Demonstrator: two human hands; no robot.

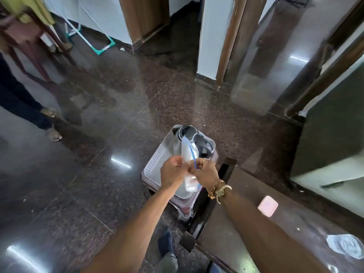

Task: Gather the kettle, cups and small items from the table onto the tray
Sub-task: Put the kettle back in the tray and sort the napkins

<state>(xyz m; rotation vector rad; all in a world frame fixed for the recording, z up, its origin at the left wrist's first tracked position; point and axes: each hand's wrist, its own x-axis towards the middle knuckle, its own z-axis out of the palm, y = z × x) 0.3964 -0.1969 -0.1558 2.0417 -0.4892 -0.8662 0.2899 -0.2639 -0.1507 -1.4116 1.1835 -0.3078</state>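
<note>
Head: kettle (187, 133) in tray (157, 159), bag (189, 150) above

I see the left hand (173, 171) and right hand (204, 170) pinching a clear zip bag (189, 150) just above the white perforated tray (157, 160), with the kettle (189, 133) standing at its far end. On the dark table (246, 194) to the right lie a small pink box (267, 205) and, nearer, a crumpled clear wrapper (343, 246).

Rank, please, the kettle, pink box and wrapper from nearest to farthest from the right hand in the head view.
1. kettle, beyond the right hand, in the tray.
2. pink box, right, on the table.
3. wrapper, far right.
</note>
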